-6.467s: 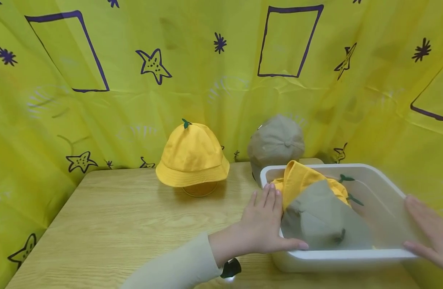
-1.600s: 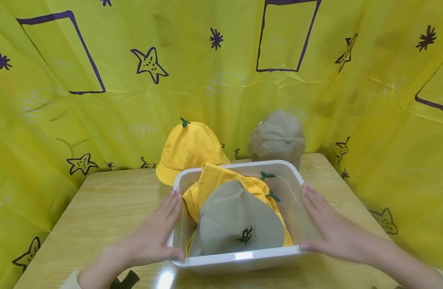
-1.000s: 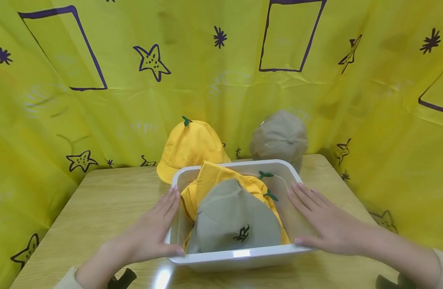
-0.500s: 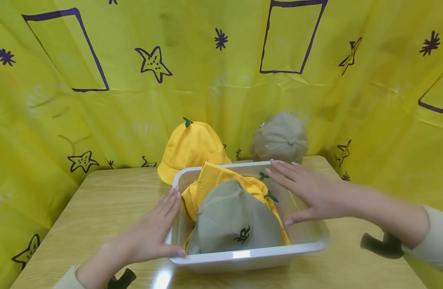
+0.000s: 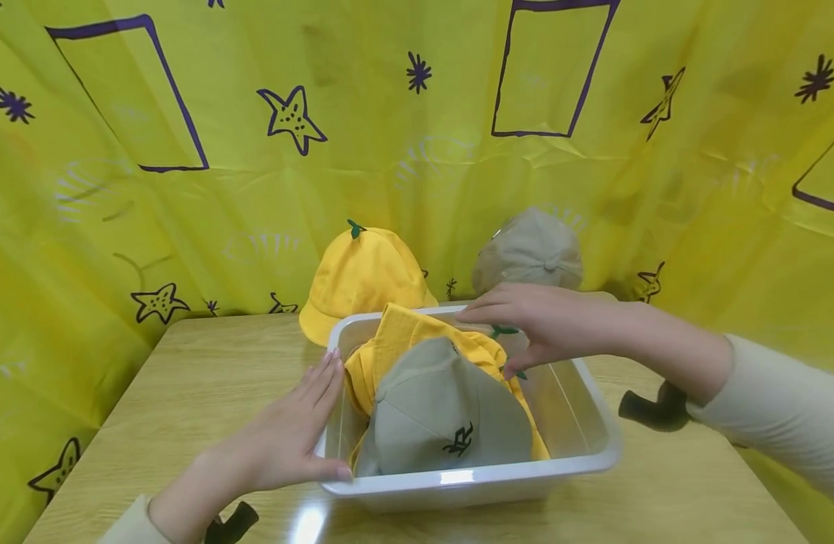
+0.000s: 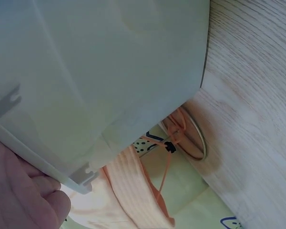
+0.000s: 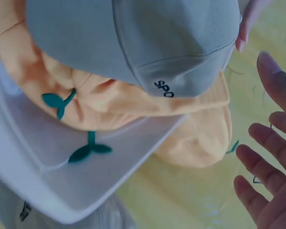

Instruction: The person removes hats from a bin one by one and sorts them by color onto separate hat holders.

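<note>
A white plastic bin (image 5: 458,477) stands on the table, holding a grey-green baseball cap (image 5: 424,412) with a dark emblem. Yellow hats (image 5: 406,326) with green leaf sprouts lie folded behind that cap. My left hand (image 5: 288,431) rests along the bin's left rim, fingers straight, thumb on the front corner. In the left wrist view its fingers (image 6: 50,188) touch the rim's edge. My right hand (image 5: 539,317) hovers over the bin's back right part, fingers extended, holding nothing. In the right wrist view this hand (image 7: 271,176) is apart from the cap and the yellow fabric.
Behind the bin, a yellow bucket hat (image 5: 366,276) sits on a wire stand (image 6: 200,138), left of a grey-green cap (image 5: 529,249). The wood-grain table (image 5: 220,385) ends against a yellow curtain (image 5: 362,174) with star drawings.
The bin has come from the right to the table's middle, in front of the standing hats. My right hand has left its right rim and moved up and left over it. The left hand stays.
</note>
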Motion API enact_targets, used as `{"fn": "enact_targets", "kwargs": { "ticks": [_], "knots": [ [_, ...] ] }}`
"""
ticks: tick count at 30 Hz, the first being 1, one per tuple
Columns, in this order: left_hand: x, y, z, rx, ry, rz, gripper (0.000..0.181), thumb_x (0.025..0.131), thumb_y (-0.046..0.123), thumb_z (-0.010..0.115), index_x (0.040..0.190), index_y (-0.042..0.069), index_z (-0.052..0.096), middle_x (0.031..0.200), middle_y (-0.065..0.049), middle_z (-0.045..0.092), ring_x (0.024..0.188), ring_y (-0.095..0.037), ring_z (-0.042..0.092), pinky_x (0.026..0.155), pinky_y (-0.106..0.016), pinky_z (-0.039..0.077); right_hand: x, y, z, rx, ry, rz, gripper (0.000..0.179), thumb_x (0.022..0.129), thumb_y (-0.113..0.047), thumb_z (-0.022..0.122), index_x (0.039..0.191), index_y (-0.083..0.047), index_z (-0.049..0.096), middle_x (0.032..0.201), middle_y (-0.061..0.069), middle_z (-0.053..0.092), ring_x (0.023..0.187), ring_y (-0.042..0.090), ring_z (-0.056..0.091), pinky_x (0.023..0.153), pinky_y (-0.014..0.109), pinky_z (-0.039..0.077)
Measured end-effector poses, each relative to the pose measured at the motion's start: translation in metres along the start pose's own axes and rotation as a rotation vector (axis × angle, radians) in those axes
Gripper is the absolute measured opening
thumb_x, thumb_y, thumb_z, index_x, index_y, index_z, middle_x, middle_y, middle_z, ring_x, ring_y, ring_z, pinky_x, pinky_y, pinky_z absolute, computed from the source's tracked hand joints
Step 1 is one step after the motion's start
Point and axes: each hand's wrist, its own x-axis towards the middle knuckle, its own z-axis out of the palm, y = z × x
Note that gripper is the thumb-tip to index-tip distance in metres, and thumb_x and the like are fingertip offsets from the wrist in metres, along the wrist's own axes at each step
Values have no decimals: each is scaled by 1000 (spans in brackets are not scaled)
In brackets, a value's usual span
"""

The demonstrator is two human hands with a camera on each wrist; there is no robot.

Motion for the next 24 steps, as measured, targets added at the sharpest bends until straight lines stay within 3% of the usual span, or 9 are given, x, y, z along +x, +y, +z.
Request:
{"fn": "enact_targets", "kwargs": {
  "ticks": [7, 15, 20, 24],
  "knots": [
    [0, 1, 0, 5, 2, -9, 112, 76, 67, 61, 147, -8, 16, 156, -23, 4, 144, -35, 5, 112, -19, -9, 26, 0, 19, 59, -58, -7, 71, 73, -24, 82, 135, -6, 52, 138, 7, 53, 123, 29, 51, 98, 46, 44],
    [-1, 1, 2, 14, 19, 0, 114, 77, 71, 56, 147, -9, 15, 155, -25, 5, 144, -37, 6, 108, -14, -15, 45, 0, 36, 23, -132, -59, 78, 70, -29, 84, 137, -6, 49, 139, 9, 50, 128, 30, 46, 104, 44, 40],
    [0, 1, 2, 0, 9, -11, 113, 77, 69, 58, 147, -8, 15, 156, -23, 4, 144, -35, 4, 111, -19, -9, 47, 0, 48, 18, -197, -58, 77, 71, -25, 83, 138, -8, 49, 141, 11, 48, 128, 30, 46, 105, 41, 40],
    [0, 3, 2, -10, -1, -24, 112, 77, 67, 60, 148, -7, 14, 156, -23, 3, 145, -34, 3, 112, -22, -7, 45, 0, 59, 11, -228, -48, 76, 70, -24, 84, 136, -8, 51, 132, 8, 56, 121, 25, 52, 101, 37, 44]
  ]
}}
